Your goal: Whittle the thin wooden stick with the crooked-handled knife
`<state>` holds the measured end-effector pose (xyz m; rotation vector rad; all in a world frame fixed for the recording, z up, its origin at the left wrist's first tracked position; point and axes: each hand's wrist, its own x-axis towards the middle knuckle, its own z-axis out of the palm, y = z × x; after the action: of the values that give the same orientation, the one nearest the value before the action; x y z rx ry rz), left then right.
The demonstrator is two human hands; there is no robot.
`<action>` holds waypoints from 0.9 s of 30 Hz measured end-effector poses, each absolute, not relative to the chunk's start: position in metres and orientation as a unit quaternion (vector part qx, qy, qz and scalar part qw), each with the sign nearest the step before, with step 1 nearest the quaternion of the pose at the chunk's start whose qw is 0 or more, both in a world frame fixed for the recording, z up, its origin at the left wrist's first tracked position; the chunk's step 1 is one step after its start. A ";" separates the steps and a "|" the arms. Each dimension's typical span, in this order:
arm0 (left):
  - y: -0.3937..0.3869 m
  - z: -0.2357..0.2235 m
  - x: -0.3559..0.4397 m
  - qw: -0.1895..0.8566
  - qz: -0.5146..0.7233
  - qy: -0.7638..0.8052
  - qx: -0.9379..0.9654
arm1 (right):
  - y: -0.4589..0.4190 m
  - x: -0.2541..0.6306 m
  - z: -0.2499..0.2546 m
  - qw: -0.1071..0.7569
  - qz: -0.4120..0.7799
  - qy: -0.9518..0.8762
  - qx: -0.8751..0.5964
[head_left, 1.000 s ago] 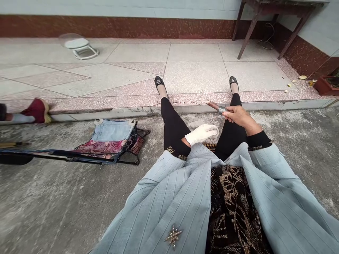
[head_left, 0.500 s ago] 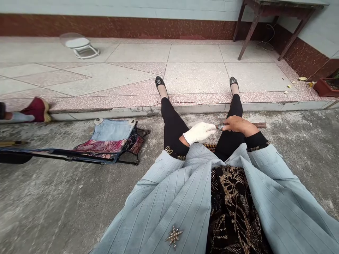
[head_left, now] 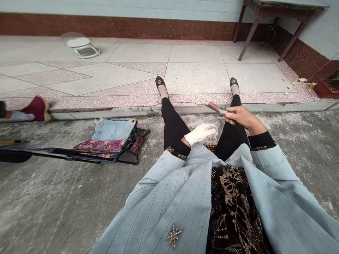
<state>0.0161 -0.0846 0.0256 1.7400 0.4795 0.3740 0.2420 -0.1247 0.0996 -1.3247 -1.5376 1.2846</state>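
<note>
My right hand (head_left: 239,117) is bare and closed on one end of a short brown wooden stick (head_left: 212,107). Silvery wire (head_left: 222,112) is wound in a thick band round the stick, right at my fingertips. The stick's free end tilts up to the left, over the step's edge. Lower and to the left, my left hand (head_left: 200,133) wears a white knit glove, its fingers curled together above my lap. What those fingers pinch, if anything, I cannot make out. A gap separates the gloved hand from the stick.
A folding chair (head_left: 112,129) with patched cloth lies left of my legs. Another person's red shoe (head_left: 37,108) shows at the far left. Ahead, a tiled step (head_left: 194,77) carries a small white stool (head_left: 79,43), a wooden table (head_left: 255,26) and a planter (head_left: 327,88).
Half a second ago my right hand was turned over beside the glove, the stick pointing right. Now it is higher and rightward, the stick pointing left; the gloved hand barely moved.
</note>
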 end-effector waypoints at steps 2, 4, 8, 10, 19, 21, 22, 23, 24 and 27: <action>-0.086 0.028 0.016 0.546 0.147 0.213 0.797 | -0.121 0.242 0.093 0.349 0.483 -0.591 -0.543; -0.086 0.031 0.017 0.480 0.128 0.211 0.842 | -0.119 0.240 0.089 0.321 0.439 -0.600 -0.587; -0.087 0.035 0.017 0.348 0.092 0.196 0.912 | -0.119 0.233 0.088 0.199 0.283 -0.653 -0.673; -0.086 0.039 0.016 0.290 0.085 0.207 0.931 | -0.120 0.228 0.090 0.118 0.224 -0.676 -0.692; -0.070 0.060 0.005 0.417 0.141 0.202 0.875 | -0.133 0.235 0.106 0.045 0.566 -0.702 -0.430; -0.071 0.055 0.006 0.484 0.184 0.242 0.821 | -0.136 0.238 0.114 0.179 0.561 -0.677 -0.442; -0.072 0.052 0.006 0.501 0.193 0.262 0.802 | -0.136 0.239 0.117 0.237 0.545 -0.660 -0.459; -0.073 0.050 0.007 0.503 0.189 0.272 0.799 | -0.136 0.239 0.119 0.279 0.531 -0.644 -0.474; -0.075 0.048 0.008 0.494 0.175 0.271 0.807 | -0.134 0.239 0.120 0.309 0.521 -0.632 -0.483; -0.082 0.046 0.011 0.457 0.121 0.228 0.851 | -0.127 0.239 0.115 0.354 0.502 -0.608 -0.502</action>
<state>0.0108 -0.0824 0.0460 2.0974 0.5631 0.2984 0.2388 -0.1266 0.1146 -1.2981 -1.5727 1.2987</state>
